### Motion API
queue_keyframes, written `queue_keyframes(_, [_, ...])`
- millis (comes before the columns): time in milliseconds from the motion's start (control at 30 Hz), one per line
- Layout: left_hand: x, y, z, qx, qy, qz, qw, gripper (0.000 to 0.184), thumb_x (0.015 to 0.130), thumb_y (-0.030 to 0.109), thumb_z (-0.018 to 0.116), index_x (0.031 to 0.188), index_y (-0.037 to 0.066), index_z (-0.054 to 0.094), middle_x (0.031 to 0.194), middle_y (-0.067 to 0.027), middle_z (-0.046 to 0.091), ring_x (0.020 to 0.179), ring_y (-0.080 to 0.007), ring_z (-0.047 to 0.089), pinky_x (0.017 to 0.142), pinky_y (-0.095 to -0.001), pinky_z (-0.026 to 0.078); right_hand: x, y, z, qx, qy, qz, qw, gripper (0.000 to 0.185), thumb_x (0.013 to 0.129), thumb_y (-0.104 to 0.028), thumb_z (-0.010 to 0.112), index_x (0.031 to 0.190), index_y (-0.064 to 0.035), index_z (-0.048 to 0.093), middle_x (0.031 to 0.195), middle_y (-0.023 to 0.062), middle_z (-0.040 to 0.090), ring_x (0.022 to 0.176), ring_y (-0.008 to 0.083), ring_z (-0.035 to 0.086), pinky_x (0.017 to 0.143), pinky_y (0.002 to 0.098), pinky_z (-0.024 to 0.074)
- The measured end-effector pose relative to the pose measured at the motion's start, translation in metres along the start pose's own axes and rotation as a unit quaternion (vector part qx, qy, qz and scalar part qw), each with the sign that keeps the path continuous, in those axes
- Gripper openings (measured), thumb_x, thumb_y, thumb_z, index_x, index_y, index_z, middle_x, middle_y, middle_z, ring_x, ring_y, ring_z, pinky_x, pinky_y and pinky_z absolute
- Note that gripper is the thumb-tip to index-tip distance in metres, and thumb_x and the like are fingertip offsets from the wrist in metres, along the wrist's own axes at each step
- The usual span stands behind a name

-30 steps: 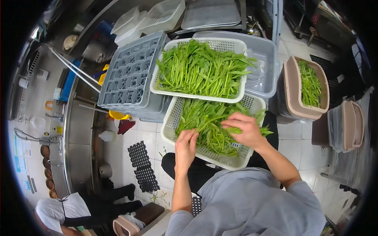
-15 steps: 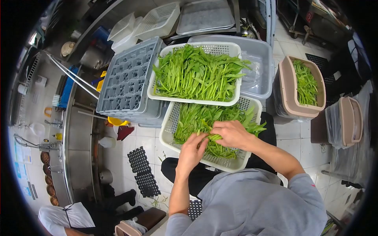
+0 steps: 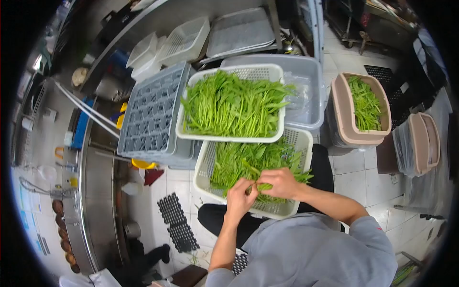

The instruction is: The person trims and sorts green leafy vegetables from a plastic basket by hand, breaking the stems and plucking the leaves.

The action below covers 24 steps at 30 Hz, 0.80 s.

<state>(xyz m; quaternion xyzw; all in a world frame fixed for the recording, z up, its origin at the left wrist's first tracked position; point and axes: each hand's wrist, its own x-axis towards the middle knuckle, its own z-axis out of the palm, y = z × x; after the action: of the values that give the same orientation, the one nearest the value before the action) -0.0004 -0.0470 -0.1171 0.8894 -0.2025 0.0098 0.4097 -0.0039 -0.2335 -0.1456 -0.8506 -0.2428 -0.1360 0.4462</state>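
Observation:
My left hand (image 3: 239, 197) and my right hand (image 3: 278, 183) meet above the front of the lower white perforated basket (image 3: 203, 166). The fingers of both are closed in a pinch on long green stems that look like water spinach (image 3: 251, 168). My right fist wraps a small bunch, while my left thumb and fingertips grip at its left end. Loose leafy stems (image 3: 227, 165) fill the basket below. A second white basket (image 3: 183, 130) overlaps its far rim, heaped with water spinach (image 3: 234, 107) lying mostly lined up.
Grey glass racks (image 3: 150, 112) are stacked at the left, and a grey tub (image 3: 311, 88) stands behind the baskets. To the right, a beige-rimmed bin (image 3: 338, 107) holds more greens. A steel sink counter (image 3: 98, 201) runs along the left. Black mats (image 3: 177, 222) lie on the tiles.
The view has tilted, so the baskets appear lower. My hands stay together on the stems, with the fingertips closer to each other. The co-worker at lower left is mostly out of view.

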Motion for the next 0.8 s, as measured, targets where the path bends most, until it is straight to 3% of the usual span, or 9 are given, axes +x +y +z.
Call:
queue_keyframes(233, [0.019, -0.009, 0.017, -0.113, 0.057, -0.005, 0.992, 0.007, 0.087, 0.002, 0.059, 0.089, -0.003, 0.064, 0.073, -0.0066, 0.058, 0.064, -0.015, 0.054, 0.057, -0.0276, 0.042, -0.016, 0.007, 0.003, 0.083, 0.153, -0.029, 0.984, 0.022, 0.07, -0.014, 0.08, 0.089, -0.0058, 0.071, 0.088, 0.0061, 0.069, 0.074, 0.022, 0.067, 0.061, 0.0306, 0.0545])
queue_keyframes(300, [0.027, -0.032, 0.013, -0.147, 0.054, -0.089, 0.984, 0.009, 0.093, 0.004, 0.056, 0.094, -0.001, 0.063, 0.077, -0.0033, 0.058, 0.067, -0.0099, 0.053, 0.058, -0.0237, 0.042, -0.018, 0.002, 0.001, 0.128, 0.206, 0.0, 0.97, 0.021, 0.073, -0.013, 0.079, 0.091, -0.0052, 0.072, 0.089, 0.0061, 0.069, 0.076, 0.0211, 0.067, 0.063, 0.0304, 0.054])
queue_keyframes(367, [0.053, 0.032, -0.003, -0.207, 0.107, -0.065, 0.97, 0.011, 0.097, 0.006, 0.054, 0.099, -0.001, 0.062, 0.081, -0.0043, 0.059, 0.068, -0.0083, 0.052, 0.058, -0.0217, 0.042, -0.024, 0.003, 0.002, 0.18, 0.257, 0.024, 0.949, 0.02, 0.076, -0.013, 0.078, 0.093, -0.0045, 0.073, 0.09, 0.0061, 0.068, 0.078, 0.0201, 0.066, 0.066, 0.0302, 0.0535])
queue_keyframes(500, [0.1, 0.159, -0.001, -0.254, 0.24, 0.22, 0.911, 0.015, 0.098, 0.002, 0.051, 0.107, -0.003, 0.062, 0.087, -0.0079, 0.061, 0.077, -0.0141, 0.058, 0.067, -0.0254, 0.047, -0.032, 0.01, 0.008, 0.192, 0.297, 0.112, 0.929, 0.016, 0.085, -0.014, 0.074, 0.098, -0.0049, 0.075, 0.095, 0.007, 0.064, 0.086, 0.0188, 0.063, 0.075, 0.0307, 0.0503])
queue_keyframes(567, [0.125, 0.21, 0.019, -0.253, 0.215, 0.291, 0.897, 0.019, 0.096, 0.004, 0.056, 0.113, -0.003, 0.061, 0.093, -0.0099, 0.063, 0.082, -0.0167, 0.061, 0.075, -0.0287, 0.05, -0.034, 0.005, 0.005, 0.223, 0.284, 0.139, 0.922, 0.015, 0.085, -0.015, 0.075, 0.096, -0.0044, 0.075, 0.094, 0.0077, 0.064, 0.084, 0.0202, 0.063, 0.075, 0.0309, 0.0506])
queue_keyframes(667, [0.175, 0.273, 0.076, -0.099, 0.024, 0.35, 0.931, 0.04, 0.091, 0.011, 0.066, 0.128, -0.001, 0.057, 0.12, -0.0168, 0.062, 0.105, -0.0245, 0.062, 0.09, -0.0338, 0.05, -0.037, 0.018, 0.014, 0.249, 0.317, 0.128, 0.906, 0.026, 0.088, -0.016, 0.071, 0.11, -0.0021, 0.069, 0.095, 0.0077, 0.066, 0.083, 0.016, 0.063, 0.074, 0.029, 0.0498])
queue_keyframes(700, [0.184, 0.287, 0.093, -0.071, -0.072, 0.341, 0.934, 0.047, 0.089, 0.012, 0.068, 0.132, 0.001, 0.055, 0.13, -0.0182, 0.059, 0.113, -0.0264, 0.06, 0.094, -0.0346, 0.049, -0.042, 0.023, 0.02, 0.274, 0.332, 0.149, 0.89, 0.03, 0.089, -0.015, 0.07, 0.114, -0.0008, 0.066, 0.093, 0.0073, 0.067, 0.08, 0.0142, 0.062, 0.072, 0.0279, 0.0494])
queue_keyframes(733, [0.182, 0.282, 0.1, -0.073, -0.072, 0.339, 0.935, 0.047, 0.089, 0.012, 0.068, 0.132, 0.001, 0.055, 0.13, -0.0182, 0.059, 0.113, -0.0264, 0.06, 0.094, -0.0346, 0.049, -0.049, 0.033, 0.027, 0.32, 0.249, 0.256, 0.878, 0.029, 0.092, -0.014, 0.065, 0.116, 0.001, 0.062, 0.087, 0.0048, 0.068, 0.074, 0.0105, 0.06, 0.066, 0.026, 0.0481])
queue_keyframes(800, [0.181, 0.272, 0.108, 0.021, -0.174, 0.342, 0.923, 0.054, 0.087, 0.013, 0.07, 0.137, 0.005, 0.052, 0.142, -0.0159, 0.051, 0.126, -0.0271, 0.053, 0.098, -0.0352, 0.046, -0.043, 0.015, 0.002, 0.37, 0.272, 0.287, 0.841, 0.023, 0.094, -0.016, 0.063, 0.111, -0.0004, 0.063, 0.084, 0.003, 0.068, 0.07, 0.0092, 0.058, 0.062, 0.0252, 0.0467])
